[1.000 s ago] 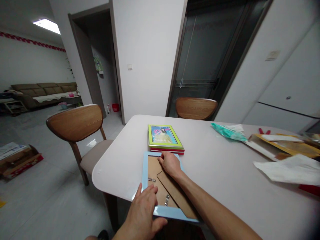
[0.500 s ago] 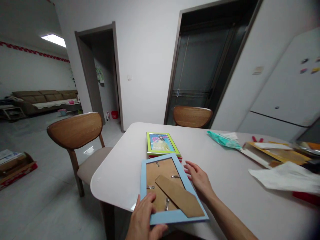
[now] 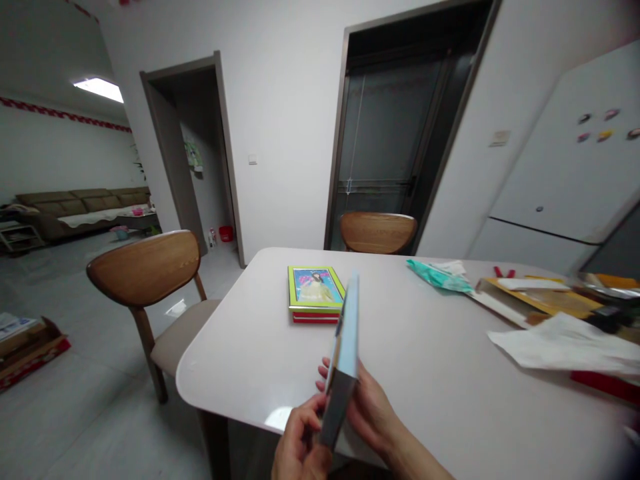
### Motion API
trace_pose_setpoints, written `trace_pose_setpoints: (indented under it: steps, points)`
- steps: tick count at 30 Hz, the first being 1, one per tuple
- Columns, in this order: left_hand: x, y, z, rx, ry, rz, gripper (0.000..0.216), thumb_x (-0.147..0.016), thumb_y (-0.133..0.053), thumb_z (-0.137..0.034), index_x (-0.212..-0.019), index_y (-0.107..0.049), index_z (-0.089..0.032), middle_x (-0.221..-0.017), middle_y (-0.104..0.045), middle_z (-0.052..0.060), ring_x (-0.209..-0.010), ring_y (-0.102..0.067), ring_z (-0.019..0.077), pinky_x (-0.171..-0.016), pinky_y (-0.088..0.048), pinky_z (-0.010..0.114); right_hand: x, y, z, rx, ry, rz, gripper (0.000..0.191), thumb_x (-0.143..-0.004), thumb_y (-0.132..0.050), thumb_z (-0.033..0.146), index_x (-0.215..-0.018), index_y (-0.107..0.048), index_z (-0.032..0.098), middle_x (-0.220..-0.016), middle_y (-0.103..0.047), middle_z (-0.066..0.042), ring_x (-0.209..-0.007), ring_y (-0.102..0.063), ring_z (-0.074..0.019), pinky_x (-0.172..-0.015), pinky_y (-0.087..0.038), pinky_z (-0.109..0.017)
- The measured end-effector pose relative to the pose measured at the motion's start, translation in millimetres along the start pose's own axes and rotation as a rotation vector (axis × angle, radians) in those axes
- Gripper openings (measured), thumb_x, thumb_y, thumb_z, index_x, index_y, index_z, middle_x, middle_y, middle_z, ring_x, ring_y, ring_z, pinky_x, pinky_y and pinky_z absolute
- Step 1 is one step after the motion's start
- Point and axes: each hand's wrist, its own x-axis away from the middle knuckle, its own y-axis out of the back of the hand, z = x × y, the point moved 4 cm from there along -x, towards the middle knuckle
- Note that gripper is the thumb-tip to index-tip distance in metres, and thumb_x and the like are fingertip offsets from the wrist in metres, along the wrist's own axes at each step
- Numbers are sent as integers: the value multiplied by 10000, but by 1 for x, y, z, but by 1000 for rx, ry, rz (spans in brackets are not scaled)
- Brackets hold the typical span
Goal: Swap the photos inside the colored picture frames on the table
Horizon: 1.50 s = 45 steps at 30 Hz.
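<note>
Both my hands hold a light blue picture frame (image 3: pixel 345 340) up on its edge above the near side of the white table (image 3: pixel 425 360), so only its thin side faces me. My left hand (image 3: pixel 299 440) grips the frame's near lower corner with curled fingers. From the right, my right hand (image 3: pixel 370 407) clasps the frame, its fingertips showing past the left face. Beyond the blue frame a green picture frame (image 3: pixel 314 288) with a photo lies flat on a red frame (image 3: pixel 315 317).
Two wooden chairs stand by the table, one chair (image 3: pixel 150 280) at the left and another chair (image 3: pixel 377 232) at the far side. On the table's right lie a teal packet (image 3: pixel 437 275), cardboard pieces (image 3: pixel 540 297) and white paper (image 3: pixel 565 343). A cardboard box (image 3: pixel 25 340) sits on the floor at left.
The blue frame lay face down on the table under both hands. It has been lifted and turned up onto its edge, and my right hand has closed on it.
</note>
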Motion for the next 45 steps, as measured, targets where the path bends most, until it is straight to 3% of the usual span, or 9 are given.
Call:
trace_pose_setpoints:
  steps: [4, 8, 12, 19, 27, 32, 36, 41, 45]
  points:
    - [-2, 12, 0, 179, 62, -180, 565, -644, -542, -565, -1047, -469, -176, -1065, -585, 102, -1019, -506, 275, -855, -401, 354, 3, 9, -7, -588, -402, -179, 667, -706, -529, 311, -1281, -199, 233, -845, -649, -13, -689, -616, -181, -590, -488, -307]
    - [-4, 46, 5, 230, 154, -357, 677, -645, -596, -476, -1197, -335, -184, -1157, -522, 112, -1050, -488, 268, -881, -395, 372, -1, 34, -5, -452, -468, -221, 741, -644, -558, 255, -1296, -206, 230, -875, -656, -13, -642, -623, -179, -542, -484, -276]
    - [-2, 59, 27, 63, 184, -198, 644, -643, -620, -345, -1199, -361, -146, -1209, -471, 149, -1087, -455, 271, -894, -392, 375, -13, 56, -11, -48, -388, -243, 659, -647, -512, 250, -1265, -304, 159, -1027, -607, -60, -759, -615, -191, -609, -483, -271]
    - [-4, 58, 41, -673, 36, 3, 716, -601, -635, -239, -1236, -335, -97, -1296, -345, 176, -1191, -311, 278, -993, -231, 433, -25, 63, -28, 460, -229, -217, 550, -672, -408, 242, -1200, -406, 87, -1167, -512, -107, -1007, -515, -202, -869, -381, -308]
    - [-13, 49, 43, -1041, 40, 202, 801, -558, -695, -246, -1236, -317, -49, -1308, -240, 255, -1217, -225, 310, -979, -212, 490, -16, 56, -19, 758, -73, -114, 490, -698, -392, 228, -1168, -440, 101, -1121, -537, -107, -1024, -497, -190, -898, -361, -318]
    - [-17, 18, 42, -1061, 80, 326, 746, -580, -662, -165, -1223, -323, -4, -1316, -182, 276, -1225, -204, 299, -992, -221, 443, 1, 84, -27, 992, -5, -104, 452, -663, -401, 170, -1095, -527, 132, -1161, -505, -115, -1067, -460, -216, -929, -331, -362]
    - [-33, -36, 40, -981, 82, 453, 742, -572, -674, -179, -1222, -343, -43, -1324, -224, 248, -1228, -203, 302, -999, -207, 442, 11, 148, -38, 1093, -51, -142, 465, -647, -385, 192, -1079, -540, 123, -1140, -529, -107, -1044, -487, -215, -896, -371, -346]
    - [-66, -108, 42, -889, -6, 440, 672, -618, -661, -279, -1202, -380, -103, -1321, -294, 192, -1190, -302, 295, -994, -241, 402, -1, 231, -44, 1226, -196, -199, 484, -643, -374, 186, -1092, -534, 100, -1021, -603, -110, -870, -585, -233, -733, -460, -329]
    - [-88, -123, 47, -893, -79, 505, 631, -665, -614, -307, -1207, -364, -101, -1295, -354, 167, -1176, -337, 254, -993, -245, 381, -20, 263, -43, 1278, -259, -218, 457, -648, -378, 162, -1059, -563, 85, -897, -650, -114, -801, -605, -241, -687, -464, -320]
